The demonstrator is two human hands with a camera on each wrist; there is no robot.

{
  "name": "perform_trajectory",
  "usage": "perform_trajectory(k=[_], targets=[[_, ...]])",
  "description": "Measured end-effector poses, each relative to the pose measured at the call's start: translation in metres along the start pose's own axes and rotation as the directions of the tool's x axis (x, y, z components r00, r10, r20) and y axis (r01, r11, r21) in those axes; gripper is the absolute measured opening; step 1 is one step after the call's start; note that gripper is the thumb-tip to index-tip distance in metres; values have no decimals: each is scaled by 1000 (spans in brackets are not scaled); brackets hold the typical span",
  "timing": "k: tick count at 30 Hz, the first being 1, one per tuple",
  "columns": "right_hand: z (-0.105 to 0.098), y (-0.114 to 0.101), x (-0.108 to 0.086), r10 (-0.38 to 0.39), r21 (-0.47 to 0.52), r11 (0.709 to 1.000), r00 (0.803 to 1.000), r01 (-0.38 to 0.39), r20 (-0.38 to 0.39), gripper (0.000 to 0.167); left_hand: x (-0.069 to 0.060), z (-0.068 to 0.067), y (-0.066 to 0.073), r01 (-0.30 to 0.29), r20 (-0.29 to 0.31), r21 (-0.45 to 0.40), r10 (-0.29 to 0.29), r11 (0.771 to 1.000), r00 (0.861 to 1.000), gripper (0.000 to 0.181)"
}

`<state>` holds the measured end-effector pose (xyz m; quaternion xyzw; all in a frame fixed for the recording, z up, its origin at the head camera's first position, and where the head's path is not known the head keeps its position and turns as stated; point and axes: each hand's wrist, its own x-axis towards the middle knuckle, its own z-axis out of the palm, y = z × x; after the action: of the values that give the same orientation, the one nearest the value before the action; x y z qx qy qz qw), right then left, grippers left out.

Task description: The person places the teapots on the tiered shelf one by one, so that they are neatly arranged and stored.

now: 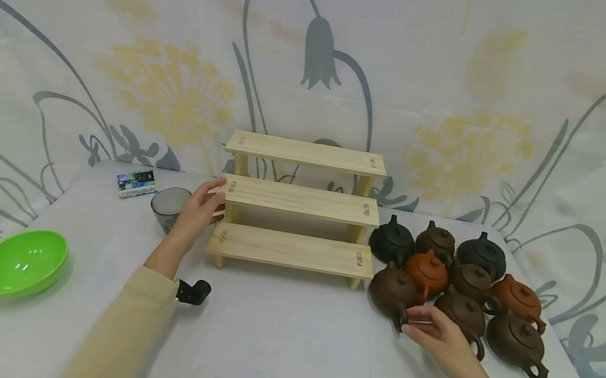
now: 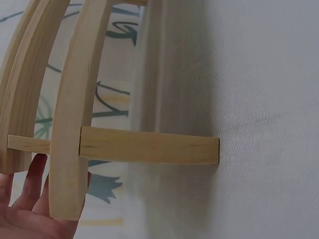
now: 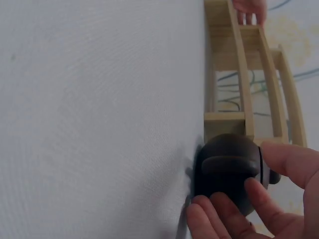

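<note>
My left hand [image 1: 197, 209] rests at the left end of a three-tier wooden shelf [image 1: 293, 250]. Its fingers touch the shelf end around the middle and lower boards, as the left wrist view shows. On the right, my right hand [image 1: 442, 343] is at a dark brown teapot [image 1: 393, 289], the front-left one of a group. In the right wrist view, the thumb and fingers are spread around the handle side of that teapot [image 3: 232, 154], with a gap between them. Whether they touch the handle, I cannot tell.
Several black, brown and reddish teapots [image 1: 473, 282] crowd the table's right side. Left of the shelf stand a grey glass [image 1: 166, 204] and a small printed box [image 1: 136, 183]. A green bowl [image 1: 20, 263] sits at the far left. Behind hangs a floral curtain [image 1: 324, 53].
</note>
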<state>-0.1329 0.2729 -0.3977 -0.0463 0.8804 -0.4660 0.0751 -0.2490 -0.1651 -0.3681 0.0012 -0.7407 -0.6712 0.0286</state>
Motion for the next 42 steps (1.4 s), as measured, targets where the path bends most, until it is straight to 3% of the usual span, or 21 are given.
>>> perform_trajectory(k=[7, 12, 19, 31, 42], targets=[[-1, 0, 6, 80, 15, 997, 996, -80, 35, 44, 1, 3, -7, 8, 9, -101, -7, 995, 1000, 46], [0, 1, 8, 89, 16, 996, 993, -90, 73, 44, 2, 5, -13, 1, -20, -165, -4, 986, 1000, 45], [0, 0, 8, 55, 70, 996, 994, -62, 90, 39, 4, 6, -16, -5, -20, -175, 1, 985, 1000, 44], [-2, 3, 5, 60, 117, 991, 998, -64, 36, 37, 1, 7, -15, -16, -31, -181, 10, 983, 999, 43], [-16, -13, 2, 18, 14, 1000, 1000, -18, 18, 39, 3, 7, -16, -20, -33, -180, 14, 983, 999, 43]])
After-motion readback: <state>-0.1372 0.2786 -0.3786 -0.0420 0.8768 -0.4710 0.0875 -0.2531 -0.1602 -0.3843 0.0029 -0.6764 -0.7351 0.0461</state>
